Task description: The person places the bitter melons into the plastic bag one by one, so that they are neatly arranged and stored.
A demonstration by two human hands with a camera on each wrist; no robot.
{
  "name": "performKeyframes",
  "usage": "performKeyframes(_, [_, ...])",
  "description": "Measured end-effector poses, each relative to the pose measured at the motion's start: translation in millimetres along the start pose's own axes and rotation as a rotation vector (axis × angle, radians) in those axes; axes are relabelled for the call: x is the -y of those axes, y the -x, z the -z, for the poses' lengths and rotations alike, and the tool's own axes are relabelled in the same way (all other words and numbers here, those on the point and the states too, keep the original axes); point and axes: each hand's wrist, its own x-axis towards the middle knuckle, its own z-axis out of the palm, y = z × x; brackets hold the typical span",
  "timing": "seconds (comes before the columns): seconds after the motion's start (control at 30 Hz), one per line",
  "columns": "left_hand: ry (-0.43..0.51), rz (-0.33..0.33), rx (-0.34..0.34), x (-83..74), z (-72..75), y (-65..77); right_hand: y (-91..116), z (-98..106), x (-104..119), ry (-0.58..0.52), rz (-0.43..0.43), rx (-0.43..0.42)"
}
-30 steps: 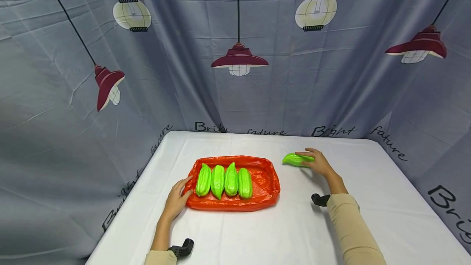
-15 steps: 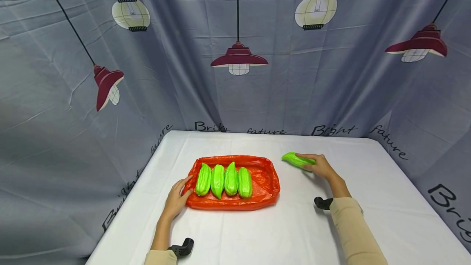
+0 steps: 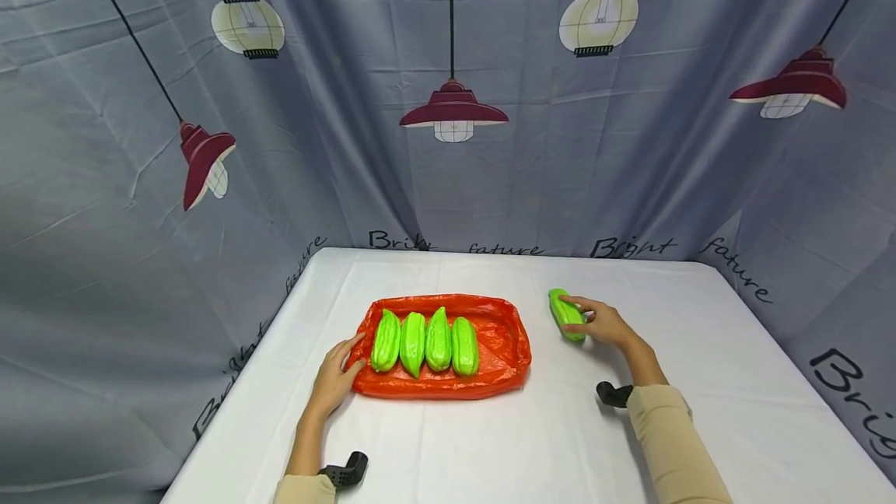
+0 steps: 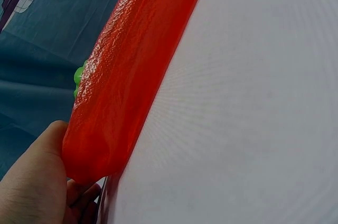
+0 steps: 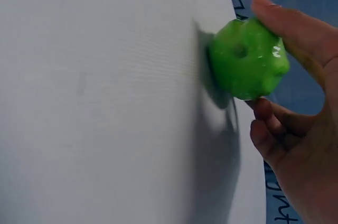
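Observation:
In the head view, my right hand (image 3: 607,325) grips a bright green, ridged bitter melon (image 3: 564,316) to the right of the tray. Thumb and fingers hold it from opposite sides, and its blunt end (image 5: 248,60) faces the right wrist camera. I cannot tell whether it touches the table. My left hand (image 3: 332,381) holds the left end of a shallow red tray (image 3: 504,387) with a wrinkled, shiny surface. The left wrist view has the thumb against the tray's edge and curled fingers below it. Several similar melons (image 3: 439,341) lie side by side in the tray's left and middle part.
A white cloth (image 3: 476,449) covers the table. Behind it and at both sides hangs a grey-blue curtain (image 3: 336,138) printed with lamps and lettering. Black wrist mounts (image 3: 614,395) stick out from both forearms. The tray's right part shows bare red lining.
My right hand has turned the bitter melon from lying crosswise to pointing more away from me, its near end swinging closer. The left hand and the tray stay put.

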Motion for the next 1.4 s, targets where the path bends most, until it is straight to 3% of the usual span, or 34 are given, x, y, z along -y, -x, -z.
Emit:
performKeyframes(0.53, [0.005,-0.019,-0.015,-1.2,0.8,-0.6,6.3,-31.8,11.7,-0.004,-0.011,-0.205])
performKeyframes(0.83, [0.008,0.004,0.000,-2.8,1.6,0.4,18.4,-41.5,26.6,-0.030,-0.018,-0.236])
performKeyframes(1.03, [0.010,-0.002,0.000,-2.4,1.3,0.5,26.6,-37.6,53.2,-0.143,0.027,-0.269])
performKeyframes(1.23, [0.007,-0.015,-0.005,-1.0,0.3,-0.4,34.6,-26.9,98.8,-0.144,0.080,-0.302])
performKeyframes(1.4, [0.002,-0.023,-0.013,-0.2,0.2,-1.3,40.4,-33.3,128.8,-0.172,0.119,-0.296])
